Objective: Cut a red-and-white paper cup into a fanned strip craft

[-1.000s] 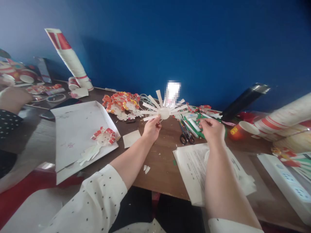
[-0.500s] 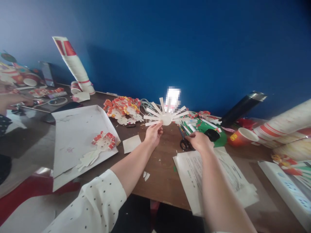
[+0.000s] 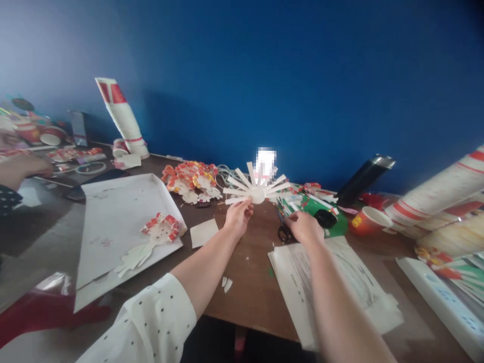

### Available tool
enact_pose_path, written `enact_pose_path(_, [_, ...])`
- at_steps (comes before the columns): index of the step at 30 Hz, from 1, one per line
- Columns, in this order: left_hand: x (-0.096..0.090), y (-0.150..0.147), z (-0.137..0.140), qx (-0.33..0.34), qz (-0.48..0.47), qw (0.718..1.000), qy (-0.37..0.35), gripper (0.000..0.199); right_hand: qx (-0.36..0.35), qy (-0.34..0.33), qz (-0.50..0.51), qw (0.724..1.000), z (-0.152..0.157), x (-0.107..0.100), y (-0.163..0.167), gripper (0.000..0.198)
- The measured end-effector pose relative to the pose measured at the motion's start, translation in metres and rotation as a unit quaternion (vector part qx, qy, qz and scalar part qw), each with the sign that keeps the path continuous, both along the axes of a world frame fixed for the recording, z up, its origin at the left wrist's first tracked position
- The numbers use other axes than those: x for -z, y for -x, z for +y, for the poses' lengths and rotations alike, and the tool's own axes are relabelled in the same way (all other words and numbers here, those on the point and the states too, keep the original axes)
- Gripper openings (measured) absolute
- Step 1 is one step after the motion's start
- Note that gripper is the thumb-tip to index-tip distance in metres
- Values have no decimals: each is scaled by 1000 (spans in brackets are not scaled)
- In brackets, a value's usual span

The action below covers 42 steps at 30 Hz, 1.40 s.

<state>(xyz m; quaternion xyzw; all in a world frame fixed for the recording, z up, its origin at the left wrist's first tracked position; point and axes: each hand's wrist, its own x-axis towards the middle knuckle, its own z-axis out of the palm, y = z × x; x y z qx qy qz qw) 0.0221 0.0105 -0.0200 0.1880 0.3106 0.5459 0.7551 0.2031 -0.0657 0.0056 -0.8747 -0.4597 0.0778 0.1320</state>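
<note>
My left hand (image 3: 239, 217) pinches a cut paper cup (image 3: 258, 194) by its round base; its white strips fan out like rays above the table. My right hand (image 3: 305, 227) is low over the table, its fingers curled round a pair of scissors (image 3: 284, 233) with black handles, its blades partly hidden. Beside that hand lies a green sheet (image 3: 336, 219) with a black round thing (image 3: 325, 218) and small scraps on it. Below the right forearm rests a stack of printed papers (image 3: 298, 282).
A shallow white box lid (image 3: 113, 212) on the left bears a paper-cup figure (image 3: 161, 229). More red-and-white figures (image 3: 192, 179) lie piled behind. At right are a red cup (image 3: 370, 219), stacked cups (image 3: 438, 186), a black flask (image 3: 365, 176) and a power strip (image 3: 434, 297). Another person's hand (image 3: 28, 166) is far left.
The view has shifted slightly, so most things sit lower. Both hands keep nearly the same places over the table. The other person's hand at far left has moved a little.
</note>
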Motion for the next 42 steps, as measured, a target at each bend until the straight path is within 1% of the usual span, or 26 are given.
enact_pose_path(2, [1,-1,1,-2,5,1000,9,24,-8,8,4,1000,1,2,-1,28])
enact_pose_path(8, [-2,0,-2,-3,3,1000,5,24,6,-3,10,1000,-2,1,1,31])
enact_pose_path(12, [-6,2,-2,-8,-2,1000,4,22,48,-71,-6,996,-5,-4,7,34])
enact_pose_path(16, [-6,3,0,-9,2,1000,3,20,63,-92,-17,994,-8,-4,5,32])
enact_pose_path(19, [-5,3,1,-16,7,1000,-2,24,79,-108,-33,990,-10,-2,-3,31])
enact_pose_path(21, [-4,3,2,-17,8,1000,-3,24,89,-95,-33,991,-10,-1,-9,31])
enact_pose_path(26, [-2,4,1,-22,16,1000,2,24,89,-26,-9,996,-10,1,-14,33])
enact_pose_path(31, [0,1,2,-18,18,1000,4,25,78,-28,-10,997,-10,3,-13,35])
enact_pose_path(35, [2,-1,2,-16,23,1000,3,24,75,5,0,997,-9,4,-13,36])
enact_pose_path(40, [3,-1,1,-17,30,999,-1,25,70,22,-3,997,-7,6,-13,25])
enact_pose_path(42, [2,0,1,-20,27,999,-2,26,67,12,-17,998,-7,8,-13,24])
